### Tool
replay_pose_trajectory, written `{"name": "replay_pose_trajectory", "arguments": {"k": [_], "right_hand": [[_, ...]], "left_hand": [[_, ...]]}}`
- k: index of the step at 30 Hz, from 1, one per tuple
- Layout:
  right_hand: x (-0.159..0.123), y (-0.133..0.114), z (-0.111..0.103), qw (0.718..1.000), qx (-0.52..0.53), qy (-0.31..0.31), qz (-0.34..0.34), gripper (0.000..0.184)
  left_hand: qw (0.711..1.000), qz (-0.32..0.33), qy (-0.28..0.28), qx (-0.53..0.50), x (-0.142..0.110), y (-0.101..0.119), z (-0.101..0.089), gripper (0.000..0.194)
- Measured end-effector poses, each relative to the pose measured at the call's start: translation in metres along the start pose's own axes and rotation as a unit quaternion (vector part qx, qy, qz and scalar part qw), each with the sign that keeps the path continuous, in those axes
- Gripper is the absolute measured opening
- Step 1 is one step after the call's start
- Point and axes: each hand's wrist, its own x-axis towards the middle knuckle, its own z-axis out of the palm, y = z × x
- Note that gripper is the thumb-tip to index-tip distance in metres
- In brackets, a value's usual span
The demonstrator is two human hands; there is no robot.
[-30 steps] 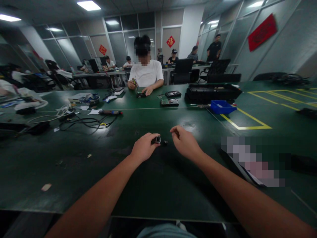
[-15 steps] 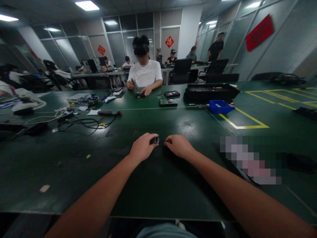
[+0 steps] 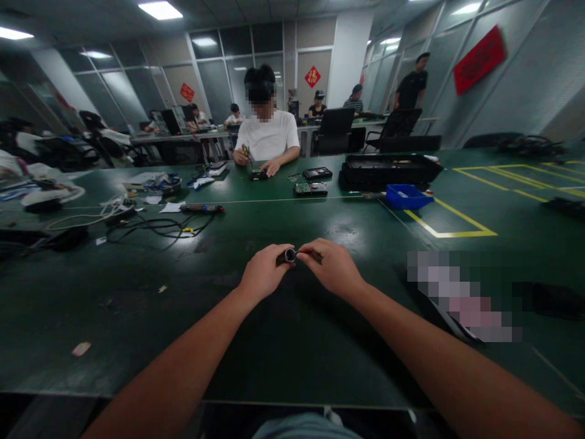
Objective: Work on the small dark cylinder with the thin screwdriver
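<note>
Wrapped round a short dark tube (image 3: 287, 256) is my left hand (image 3: 261, 273). The tube's round end, with a silvery rim, faces right toward my other hand. My right hand (image 3: 337, 268) is closed in a pinch just beside that end, its fingertips close to the rim. A small dark, brownish thing (image 3: 316, 256) shows at those fingers; it is too small to name. Both hands are just above the green tabletop (image 3: 274, 347), in the middle of the view.
A blue tray (image 3: 408, 197) and a long black case (image 3: 390, 172) lie at the back right. Hard drives (image 3: 311, 189) sit near a co-worker (image 3: 267, 134) across the table. Cables (image 3: 155, 225) and an electric screwdriver (image 3: 201, 208) lie at left. A blurred-out object (image 3: 461, 299) is at right.
My right hand has moved slightly up and left, closer to the tube's end, and the small dark thing at its fingers now shows. My left hand keeps hold of the tube.
</note>
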Motion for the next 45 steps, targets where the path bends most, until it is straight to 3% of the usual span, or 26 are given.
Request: {"name": "replay_pose_trajectory", "arguments": {"k": [7,14,25,29,35,39,45], "right_hand": [[-0.002,0.003,0.007,0.999,0.022,0.001,-0.038,0.014],[-0.002,0.001,0.006,0.999,0.013,0.043,0.019,0.018],[-0.001,0.003,0.005,0.999,0.000,0.042,-0.011,0.010],[-0.001,0.002,0.000,0.999,-0.016,-0.003,-0.050,0.010],[-0.001,-0.003,-0.011,0.978,-0.139,-0.104,-0.111,0.019],[-0.001,-0.008,-0.012,0.968,-0.191,-0.110,-0.123,0.022],[0.000,-0.010,-0.007,0.976,-0.174,-0.089,-0.093,0.019]], "left_hand": [[0.997,0.055,-0.013,-0.054,-0.002,0.012,-0.002,0.036],[0.997,0.049,-0.007,-0.055,-0.001,0.012,-0.002,0.037],[0.996,0.076,-0.008,-0.053,-0.001,0.010,-0.002,0.036],[0.997,0.072,-0.018,-0.032,-0.002,0.009,-0.002,0.036],[0.996,0.077,-0.039,0.000,-0.003,0.009,-0.003,0.036],[0.997,0.069,-0.039,0.005,-0.003,0.009,-0.003,0.037],[0.997,0.068,-0.039,0.010,-0.003,0.009,-0.004,0.042]]}}
